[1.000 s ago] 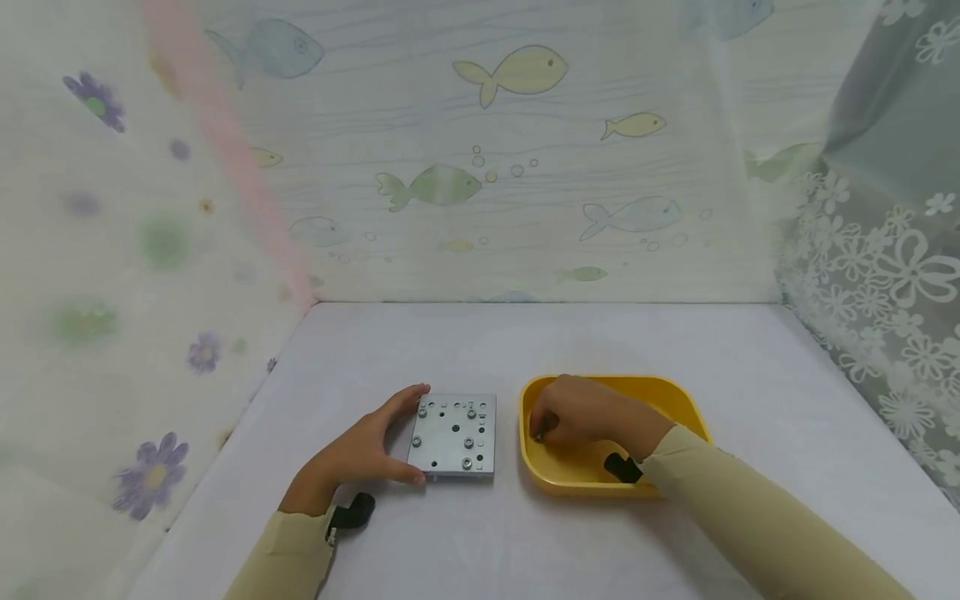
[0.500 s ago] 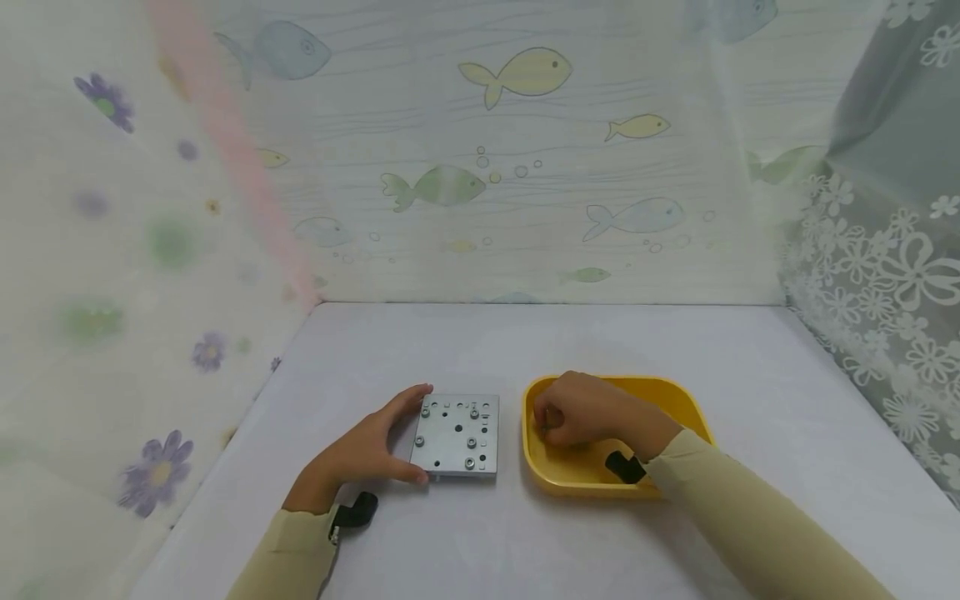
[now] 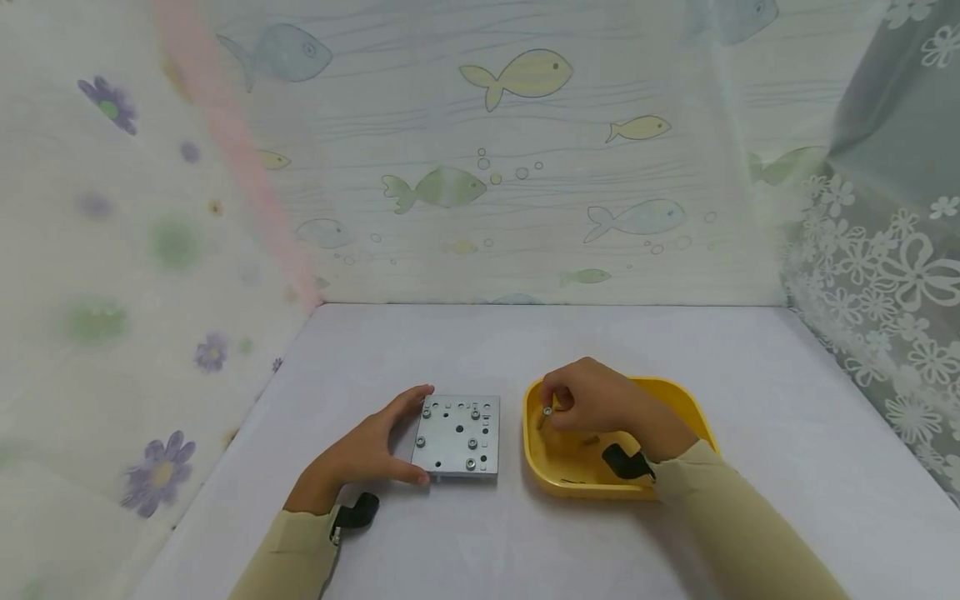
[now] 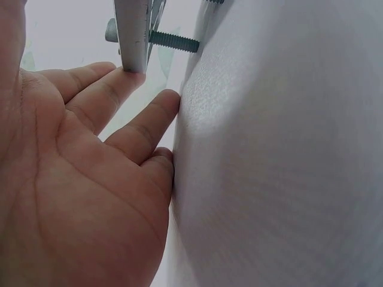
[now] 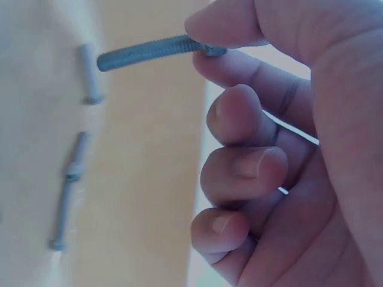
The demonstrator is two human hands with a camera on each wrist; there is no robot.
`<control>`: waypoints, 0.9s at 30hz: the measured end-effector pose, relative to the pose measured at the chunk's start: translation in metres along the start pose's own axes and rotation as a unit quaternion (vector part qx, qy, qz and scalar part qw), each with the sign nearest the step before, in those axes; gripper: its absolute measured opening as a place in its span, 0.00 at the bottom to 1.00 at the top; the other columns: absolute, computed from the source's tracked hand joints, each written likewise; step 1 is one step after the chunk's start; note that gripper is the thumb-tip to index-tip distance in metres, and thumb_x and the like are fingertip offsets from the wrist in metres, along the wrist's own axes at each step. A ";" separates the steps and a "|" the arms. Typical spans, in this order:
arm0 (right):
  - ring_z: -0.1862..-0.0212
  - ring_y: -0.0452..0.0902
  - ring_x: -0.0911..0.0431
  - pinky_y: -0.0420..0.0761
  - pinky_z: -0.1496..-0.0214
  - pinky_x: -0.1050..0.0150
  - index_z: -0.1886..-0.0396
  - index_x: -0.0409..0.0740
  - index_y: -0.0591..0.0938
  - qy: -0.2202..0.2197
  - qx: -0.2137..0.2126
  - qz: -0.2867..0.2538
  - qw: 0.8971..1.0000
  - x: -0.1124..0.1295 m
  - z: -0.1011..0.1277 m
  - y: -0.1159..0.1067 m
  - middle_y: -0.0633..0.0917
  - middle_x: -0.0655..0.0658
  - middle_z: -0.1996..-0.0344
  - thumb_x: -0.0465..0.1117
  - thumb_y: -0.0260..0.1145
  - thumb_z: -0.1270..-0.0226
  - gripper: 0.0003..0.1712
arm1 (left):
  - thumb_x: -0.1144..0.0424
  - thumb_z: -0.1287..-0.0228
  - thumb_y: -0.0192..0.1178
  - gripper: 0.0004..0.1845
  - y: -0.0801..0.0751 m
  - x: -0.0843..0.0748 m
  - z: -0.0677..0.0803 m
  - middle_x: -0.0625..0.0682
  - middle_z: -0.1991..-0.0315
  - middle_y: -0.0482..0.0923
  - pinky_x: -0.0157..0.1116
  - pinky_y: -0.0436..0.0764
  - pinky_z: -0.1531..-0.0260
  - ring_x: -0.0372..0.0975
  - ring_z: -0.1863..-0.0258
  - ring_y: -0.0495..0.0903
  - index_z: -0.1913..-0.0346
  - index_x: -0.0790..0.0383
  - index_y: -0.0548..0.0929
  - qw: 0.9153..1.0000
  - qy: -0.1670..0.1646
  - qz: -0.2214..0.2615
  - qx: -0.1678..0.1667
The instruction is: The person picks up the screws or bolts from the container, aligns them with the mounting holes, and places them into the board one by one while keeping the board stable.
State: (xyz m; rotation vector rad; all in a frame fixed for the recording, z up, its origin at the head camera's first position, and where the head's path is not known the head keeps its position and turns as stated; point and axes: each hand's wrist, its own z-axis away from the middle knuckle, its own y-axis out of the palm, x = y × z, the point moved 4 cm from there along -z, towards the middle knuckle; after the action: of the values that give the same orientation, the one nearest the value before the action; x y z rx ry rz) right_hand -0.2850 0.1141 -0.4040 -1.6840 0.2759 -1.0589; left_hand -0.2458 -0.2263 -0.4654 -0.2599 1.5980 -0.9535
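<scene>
A square silver metal plate (image 3: 450,433) with drilled holes and several socket-head bolts through it stands on the white table. My left hand (image 3: 363,450) holds its left side, thumb at the near corner and fingers at the far one. From the left wrist, a threaded bolt shank (image 4: 173,41) sticks out below the plate (image 4: 133,36), and fingertips touch the plate's edge. Over the left end of a yellow bin (image 3: 600,490), my right hand (image 3: 596,396) pinches a bolt (image 5: 143,52) by its head between thumb and index finger, the other fingers curled.
Several loose bolts lie in the bin, among them one bolt (image 5: 91,75) below the right hand. The bin stands right of the plate with a narrow gap between. A fish-patterned curtain (image 3: 525,208) closes off the table's back edge.
My right hand has risen from the bin's left end and shifted slightly right, with a bolt now showing in its pinch. The left hand and the plate have stayed in place.
</scene>
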 end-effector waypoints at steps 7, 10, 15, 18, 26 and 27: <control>0.78 0.67 0.63 0.68 0.74 0.70 0.69 0.61 0.86 -0.020 -0.043 -0.026 0.999 0.012 0.002 -0.018 0.73 0.57 0.83 0.41 0.73 0.42 0.07 | 0.38 0.67 0.86 0.69 -0.002 -0.003 0.001 0.46 0.21 0.63 0.64 0.54 0.22 0.46 0.19 0.58 0.18 0.35 0.55 1.000 -0.001 0.001 0.002; 0.77 0.69 0.61 0.69 0.74 0.69 0.68 0.61 0.86 -0.016 -0.051 -0.041 0.998 0.018 0.002 -0.024 0.74 0.56 0.82 0.41 0.74 0.40 0.07 | 0.37 0.67 0.85 0.69 -0.001 -0.001 -0.001 0.45 0.20 0.63 0.64 0.54 0.22 0.46 0.19 0.58 0.18 0.35 0.55 1.000 0.001 0.000 0.002; 0.76 0.70 0.60 0.70 0.74 0.69 0.66 0.62 0.86 -0.018 -0.062 -0.064 0.996 0.028 0.001 -0.030 0.75 0.55 0.81 0.41 0.73 0.39 0.08 | 0.38 0.66 0.85 0.70 -0.001 0.001 -0.002 0.45 0.21 0.63 0.64 0.54 0.22 0.46 0.19 0.58 0.18 0.38 0.55 1.000 0.002 0.000 0.002; 0.76 0.70 0.60 0.70 0.74 0.68 0.66 0.62 0.86 -0.023 -0.073 -0.072 0.994 0.033 0.001 -0.033 0.75 0.55 0.80 0.41 0.73 0.39 0.08 | 0.38 0.67 0.86 0.70 -0.002 0.000 -0.002 0.45 0.21 0.64 0.64 0.54 0.22 0.47 0.19 0.59 0.18 0.37 0.55 1.000 0.002 -0.002 0.001; 0.77 0.69 0.59 0.70 0.73 0.68 0.67 0.62 0.86 -0.025 -0.103 -0.109 0.988 0.048 -0.002 -0.030 0.74 0.54 0.80 0.42 0.75 0.40 0.08 | 0.39 0.69 0.87 0.71 0.000 0.001 0.000 0.41 0.22 0.65 0.61 0.53 0.21 0.43 0.19 0.58 0.18 0.34 0.55 1.000 -0.019 0.009 0.005; 0.77 0.68 0.60 0.69 0.73 0.68 0.67 0.63 0.86 -0.023 -0.108 -0.109 0.988 0.048 -0.004 -0.029 0.74 0.54 0.80 0.42 0.75 0.40 0.08 | 0.39 0.69 0.87 0.71 0.000 0.001 0.000 0.40 0.22 0.65 0.60 0.53 0.21 0.42 0.19 0.58 0.19 0.33 0.55 1.000 -0.020 0.007 0.004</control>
State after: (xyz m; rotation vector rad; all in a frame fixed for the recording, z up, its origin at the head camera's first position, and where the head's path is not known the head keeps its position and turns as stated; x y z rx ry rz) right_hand -0.2689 0.0919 -0.3547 -1.9658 0.1851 -1.1821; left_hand -0.2461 -0.2270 -0.4663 -0.2600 1.5572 -0.9373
